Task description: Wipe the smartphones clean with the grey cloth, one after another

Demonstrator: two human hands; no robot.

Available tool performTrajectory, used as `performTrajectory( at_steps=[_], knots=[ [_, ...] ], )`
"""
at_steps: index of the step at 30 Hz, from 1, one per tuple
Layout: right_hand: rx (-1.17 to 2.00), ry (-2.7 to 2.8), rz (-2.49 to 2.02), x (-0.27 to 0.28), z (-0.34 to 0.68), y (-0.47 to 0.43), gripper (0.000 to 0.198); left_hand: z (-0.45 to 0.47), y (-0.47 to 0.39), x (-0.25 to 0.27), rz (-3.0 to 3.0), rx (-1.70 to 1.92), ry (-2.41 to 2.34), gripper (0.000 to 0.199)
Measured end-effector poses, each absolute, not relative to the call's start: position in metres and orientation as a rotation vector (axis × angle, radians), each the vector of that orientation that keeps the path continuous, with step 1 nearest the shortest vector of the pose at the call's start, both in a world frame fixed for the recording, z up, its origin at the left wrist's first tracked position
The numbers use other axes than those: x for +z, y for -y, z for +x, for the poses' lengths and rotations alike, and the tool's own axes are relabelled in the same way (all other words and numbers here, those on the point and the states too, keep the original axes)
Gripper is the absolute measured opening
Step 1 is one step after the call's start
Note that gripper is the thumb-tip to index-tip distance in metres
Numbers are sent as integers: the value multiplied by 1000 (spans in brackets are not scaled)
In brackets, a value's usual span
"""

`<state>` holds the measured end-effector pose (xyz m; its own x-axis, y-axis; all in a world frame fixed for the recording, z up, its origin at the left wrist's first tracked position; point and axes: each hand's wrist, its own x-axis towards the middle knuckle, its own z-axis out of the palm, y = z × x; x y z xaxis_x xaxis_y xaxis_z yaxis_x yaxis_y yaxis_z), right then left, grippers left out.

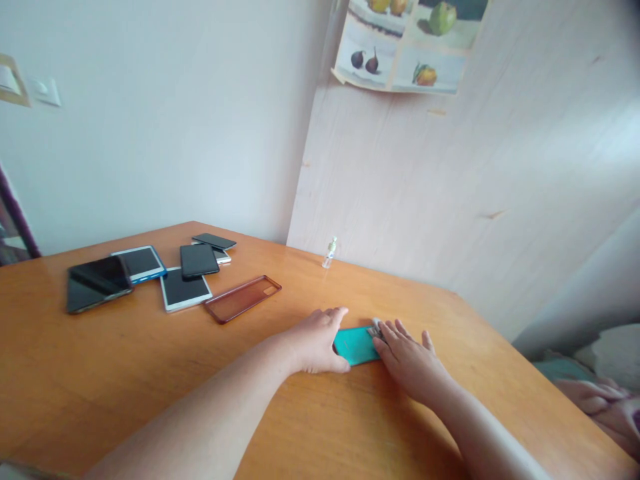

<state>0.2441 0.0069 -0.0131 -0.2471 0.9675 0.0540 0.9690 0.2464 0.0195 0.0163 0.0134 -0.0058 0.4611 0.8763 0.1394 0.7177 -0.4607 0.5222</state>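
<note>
A teal phone (pixel 356 345) lies flat on the wooden table, its back or case facing up. My left hand (pixel 320 343) grips the phone's left end, with the thumb along the near edge and the fingers at the far edge. Over the phone's right end is my right hand (pixel 407 357), fingers stretched out and pressing a small greyish-white cloth (pixel 375 328) against it. Most of the cloth and the phone's right end are hidden under that hand.
A clear reddish phone case (pixel 243 299) lies left of my hands. Beyond it are several phones and tablets, including a white tablet (pixel 186 289) and a dark tablet (pixel 99 284). A small spray bottle (pixel 329 253) stands near the table's back edge, by the wall.
</note>
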Motion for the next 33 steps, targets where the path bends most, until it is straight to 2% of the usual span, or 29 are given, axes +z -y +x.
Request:
performTrajectory(
  at_steps=[6, 14, 21, 28, 30, 33],
  knots=[
    [144, 2666, -1491, -9, 221, 18, 53, 16, -14, -8, 2351, 589, -1324, 92],
    [-15, 2415, -1923, -10, 243, -4, 55, 15, -12, -1, 2366, 527, -1323, 84],
    [277, 2695, -1420, -1, 214, 26, 54, 14, -16, -9, 2408, 605, -1281, 80],
    [7, 2403, -1933, -7, 241, -2, 56, 13, -15, -2, 2385, 549, -1299, 74],
    [11, 2424, -1902, -9, 240, -2, 56, 13, -15, -1, 2392, 557, -1293, 71],
    [124, 2592, -1623, -9, 225, 11, 55, 13, -16, -4, 2420, 583, -1281, 69]
  ],
)
